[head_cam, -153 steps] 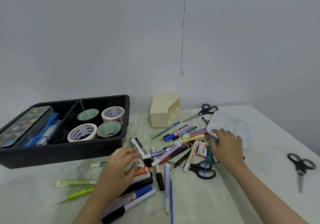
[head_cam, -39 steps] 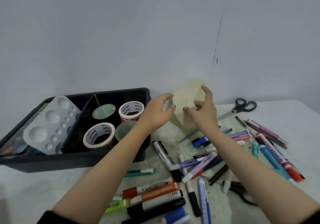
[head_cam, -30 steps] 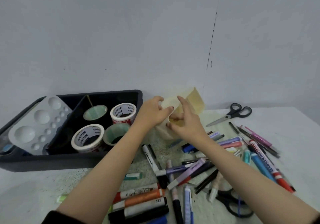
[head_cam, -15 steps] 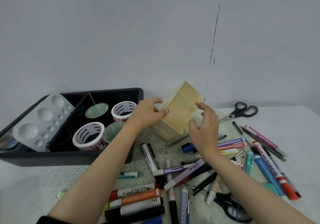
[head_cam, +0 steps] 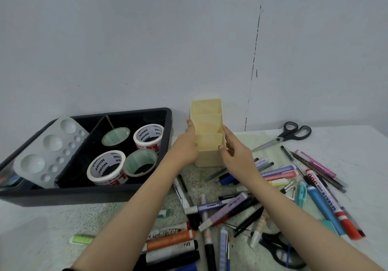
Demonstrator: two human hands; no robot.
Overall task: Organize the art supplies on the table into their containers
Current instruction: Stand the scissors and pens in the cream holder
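So the pale-yellow three-slot plastic pen holder (head_cam: 209, 144) stands upright on the desk (head_cam: 357, 147): left hand (head_cam: 186, 148) flat against it, right hand (head_cam: 234, 148) gripping its corner. Dragged onto the loose markers (head_cam: 230, 207), it could tip.

Cream pen holder (head_cam: 210, 157) upright, three compartments, beside black tray (head_cam: 84, 195); left hand (head_cam: 185, 147) flat against its left wall, right hand (head_cam: 235, 151) grips right wall. Scattered markers (head_cam: 226, 210) on table (head_cam: 42, 228).
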